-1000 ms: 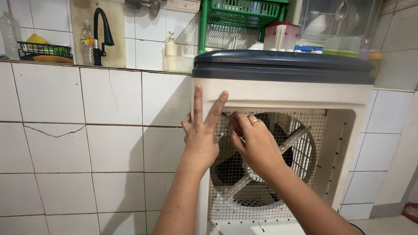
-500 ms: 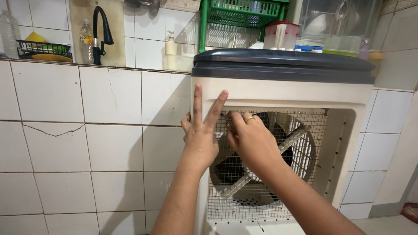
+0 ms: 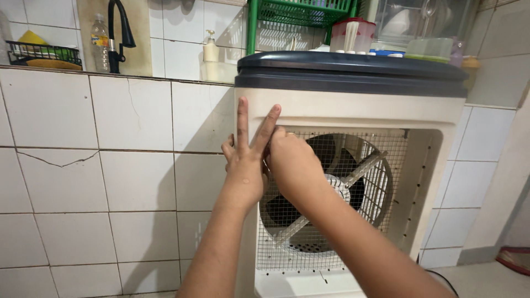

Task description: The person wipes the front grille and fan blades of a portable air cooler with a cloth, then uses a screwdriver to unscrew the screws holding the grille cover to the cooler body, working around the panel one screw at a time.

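Leftward my right hand (image 3: pixel 292 163) had crept, pinching the white wire mesh grille (image 3: pixel 331 221) beside my flat, two-fingered left hand (image 3: pixel 245 160); yanking might bend it.

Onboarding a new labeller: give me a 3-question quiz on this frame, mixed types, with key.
1. True or false: both hands are at the upper left corner of the wire mesh on the air cooler.
2. Which fingers of the left hand point up? A) thumb and little B) index and middle C) none
3. Fill in: the cooler's lid is ___ coloured.

Key:
1. True; the right hand is beside the left.
2. B
3. dark
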